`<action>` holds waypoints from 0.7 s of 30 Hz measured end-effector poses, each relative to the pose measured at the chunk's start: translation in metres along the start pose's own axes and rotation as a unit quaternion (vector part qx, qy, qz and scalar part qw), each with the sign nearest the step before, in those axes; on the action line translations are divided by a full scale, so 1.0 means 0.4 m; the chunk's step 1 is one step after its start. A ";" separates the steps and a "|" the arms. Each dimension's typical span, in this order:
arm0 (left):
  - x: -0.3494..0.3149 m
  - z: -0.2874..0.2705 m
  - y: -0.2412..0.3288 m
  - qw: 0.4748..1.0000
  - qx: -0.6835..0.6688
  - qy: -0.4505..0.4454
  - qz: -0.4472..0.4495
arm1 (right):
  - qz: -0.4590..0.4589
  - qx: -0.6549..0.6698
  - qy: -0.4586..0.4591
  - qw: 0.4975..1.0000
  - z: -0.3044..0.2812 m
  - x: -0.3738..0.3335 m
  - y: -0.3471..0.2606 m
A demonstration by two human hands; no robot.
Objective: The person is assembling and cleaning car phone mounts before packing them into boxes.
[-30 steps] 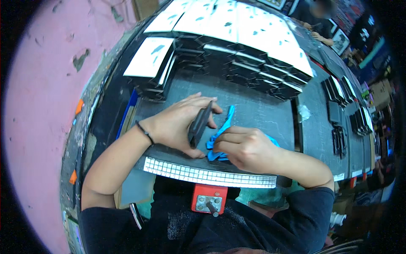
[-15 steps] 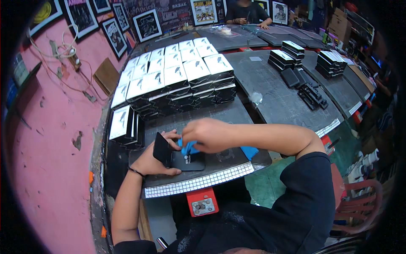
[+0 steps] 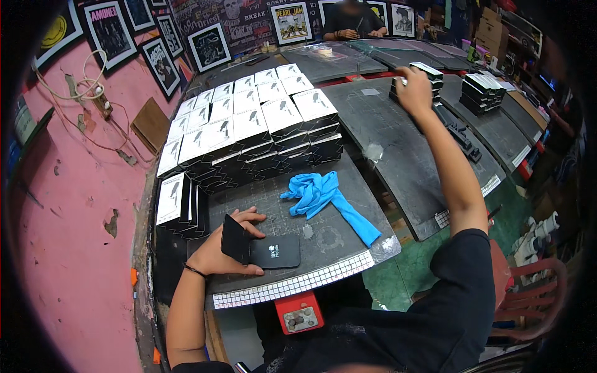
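Observation:
A black hinged device [image 3: 283, 252] lies near the front edge of the tabletop, its narrow flap [image 3: 235, 239] standing upright at the left and small white lettering on its flat part. My left hand [image 3: 211, 252] grips it around the flap, thumb along the near side and fingers beyond. To the right, a crumpled blue cloth [image 3: 314, 196] rests on the table with one strip trailing toward the front. My right hand [image 3: 415, 93] reaches far out over a stack of boxes [image 3: 429, 74] on the neighbouring table, fingers bent but apart; its contact with a box is unclear.
Many white-topped black boxes [image 3: 242, 118] are piled behind my left hand, with several upright boxes [image 3: 177, 202] beside them. Another box stack [image 3: 482, 93] and black parts [image 3: 460, 140] occupy the right table. A gap separates the tables. A person [image 3: 353, 25] sits at the far end.
My right hand has let go of the blue cloth, leaving it on the table, and has moved far right to the boxes. My left hand stays at the device.

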State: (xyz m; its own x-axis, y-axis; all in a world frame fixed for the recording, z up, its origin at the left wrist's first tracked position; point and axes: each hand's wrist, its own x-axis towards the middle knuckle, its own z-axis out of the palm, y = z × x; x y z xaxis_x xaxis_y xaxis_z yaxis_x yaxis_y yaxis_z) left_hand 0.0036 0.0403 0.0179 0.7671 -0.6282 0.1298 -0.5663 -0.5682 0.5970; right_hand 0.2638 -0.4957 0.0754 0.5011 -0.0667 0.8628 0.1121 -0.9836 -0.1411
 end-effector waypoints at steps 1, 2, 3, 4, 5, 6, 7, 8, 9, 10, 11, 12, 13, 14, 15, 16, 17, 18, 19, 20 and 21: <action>0.001 -0.002 -0.004 1.000 -0.005 -0.003 0.001 | 0.021 -0.101 -0.015 0.995 0.043 0.000 0.071; -0.003 -0.003 -0.002 1.000 -0.005 -0.005 -0.010 | 0.039 -0.135 -0.060 0.988 0.083 -0.012 0.103; 0.000 -0.005 -0.007 1.000 -0.012 -0.006 -0.012 | 0.036 -0.157 -0.081 0.984 0.097 -0.023 0.120; -0.003 -0.007 -0.005 1.000 -0.017 -0.003 -0.016 | 0.034 -0.179 -0.102 0.978 0.105 -0.036 0.132; -0.004 -0.009 -0.004 1.000 -0.016 -0.002 -0.016 | 0.029 -0.180 -0.105 0.978 0.113 -0.041 0.145; -0.007 -0.009 -0.003 1.000 -0.014 -0.001 -0.017 | 0.011 -0.186 -0.117 0.975 0.119 -0.047 0.155; -0.008 -0.010 -0.004 1.000 -0.017 -0.002 -0.021 | -0.007 -0.193 -0.128 0.973 0.130 -0.051 0.162; -0.009 -0.014 -0.003 0.999 -0.022 -0.001 -0.025 | -0.011 -0.193 -0.132 0.972 0.144 -0.053 0.166; -0.006 -0.013 -0.004 1.000 -0.016 -0.004 -0.024 | -0.025 -0.171 -0.099 0.980 0.153 -0.055 0.179; -0.002 -0.014 -0.004 1.000 -0.009 -0.006 -0.023 | -0.039 -0.149 -0.066 0.986 0.163 -0.056 0.190; 0.002 -0.015 -0.006 1.000 -0.009 -0.006 -0.019 | -0.037 -0.142 -0.054 0.988 0.175 -0.054 0.199; 0.002 -0.014 -0.007 1.000 -0.013 -0.005 -0.021 | -0.041 -0.142 -0.056 0.987 0.187 -0.051 0.196; 0.001 -0.013 -0.008 1.000 -0.010 -0.004 -0.020 | -0.006 -0.136 -0.081 0.987 0.196 -0.046 0.193; 0.001 -0.011 -0.008 1.000 -0.006 -0.004 -0.017 | 0.028 -0.130 -0.104 0.986 0.200 -0.041 0.192; -0.001 -0.010 -0.008 1.000 -0.007 0.001 -0.018 | 0.046 -0.096 -0.128 0.986 0.203 -0.033 0.195; -0.003 -0.009 -0.007 1.000 -0.004 0.001 -0.014 | 0.042 -0.096 -0.125 0.987 0.203 -0.031 0.199; -0.004 -0.008 -0.006 1.000 -0.002 0.002 -0.009 | 0.043 -0.058 -0.086 0.994 0.199 -0.035 0.203; -0.007 -0.008 -0.005 1.000 0.000 0.009 -0.009 | 0.043 -0.018 -0.046 0.998 0.192 -0.033 0.195; -0.007 -0.007 -0.005 1.000 0.001 0.005 -0.010 | 0.057 0.025 -0.007 0.998 0.183 -0.024 0.189; -0.006 -0.006 -0.003 1.000 0.003 0.001 -0.011 | 0.032 0.029 0.082 0.996 0.175 -0.008 0.182; -0.006 -0.002 -0.001 1.000 -0.002 0.007 -0.020 | 0.014 0.059 0.144 0.988 0.152 0.006 0.149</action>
State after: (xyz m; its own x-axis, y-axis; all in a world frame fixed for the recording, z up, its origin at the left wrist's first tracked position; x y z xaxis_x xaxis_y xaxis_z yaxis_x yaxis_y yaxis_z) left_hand 0.0023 0.0424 0.0181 0.7932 -0.5979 0.1159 -0.5337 -0.5908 0.6051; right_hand 0.3239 -0.5444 0.0395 0.2421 -0.1546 0.9579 0.2097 -0.9555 -0.2072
